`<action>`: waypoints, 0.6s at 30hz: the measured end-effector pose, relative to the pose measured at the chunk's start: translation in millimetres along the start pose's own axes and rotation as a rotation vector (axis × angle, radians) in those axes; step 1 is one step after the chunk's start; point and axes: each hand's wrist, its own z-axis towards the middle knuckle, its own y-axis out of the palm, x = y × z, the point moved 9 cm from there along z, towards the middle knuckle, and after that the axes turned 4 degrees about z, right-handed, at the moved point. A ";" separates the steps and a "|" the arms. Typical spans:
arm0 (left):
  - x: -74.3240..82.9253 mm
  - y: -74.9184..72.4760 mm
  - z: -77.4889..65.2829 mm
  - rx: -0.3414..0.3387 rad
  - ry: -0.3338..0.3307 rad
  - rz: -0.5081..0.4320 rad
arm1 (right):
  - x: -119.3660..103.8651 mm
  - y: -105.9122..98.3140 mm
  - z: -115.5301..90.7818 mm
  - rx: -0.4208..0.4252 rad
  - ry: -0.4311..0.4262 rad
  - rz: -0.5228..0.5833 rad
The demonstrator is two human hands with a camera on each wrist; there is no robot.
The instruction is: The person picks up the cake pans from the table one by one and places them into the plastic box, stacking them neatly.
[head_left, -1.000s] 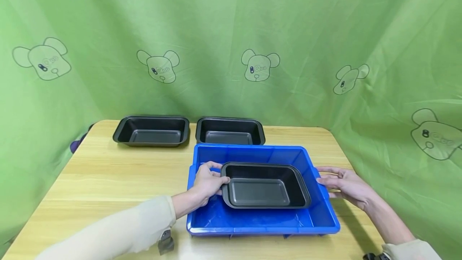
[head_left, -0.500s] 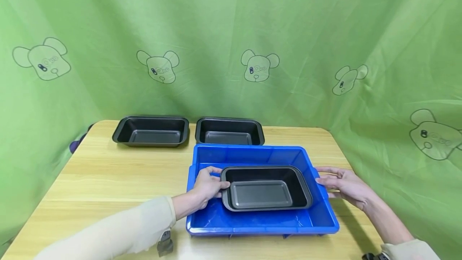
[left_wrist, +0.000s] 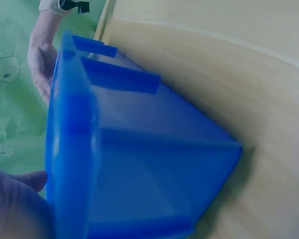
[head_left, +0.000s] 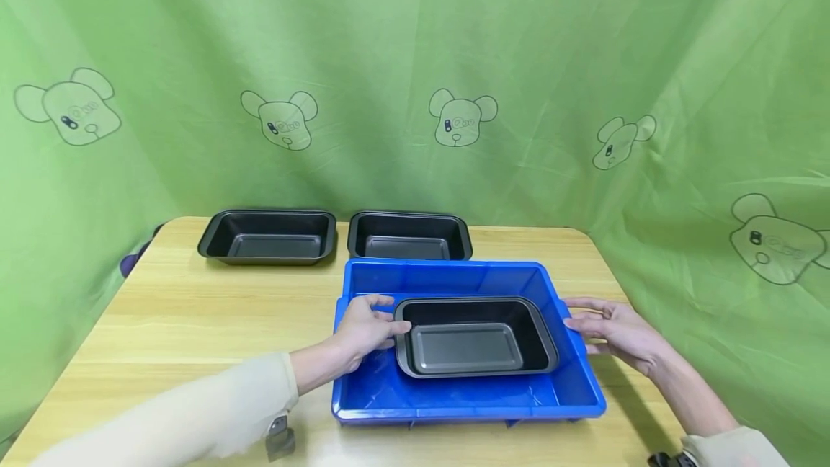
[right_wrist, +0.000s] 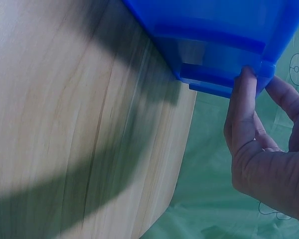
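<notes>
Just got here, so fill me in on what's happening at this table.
A person is handling a black pan inside a blue tray. The left hand grips the pan's left end, thumb over the rim, while the right hand holds the tray's right edge. Whether the pan's base touches the tray floor, I can't tell. Two similar pans stand on the wooden table: one just behind the tray, the other farther left.

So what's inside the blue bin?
A black loaf pan, gripped at its left end by the left hand. In front of it, the floor of the blue bin shows; anything beneath the pan is hidden.
</notes>
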 end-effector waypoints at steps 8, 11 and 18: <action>13.5 -25.0 -0.6 0.013 0.080 -0.073 | -1.2 0.3 0.6 -0.016 -0.009 0.017; 15.4 -35.3 -2.1 0.030 0.102 -0.074 | -1.3 -0.2 0.4 -0.017 -0.008 0.021; 13.2 -61.4 -9.8 0.053 0.117 -0.066 | -1.2 2.0 -0.1 -0.023 -0.008 0.013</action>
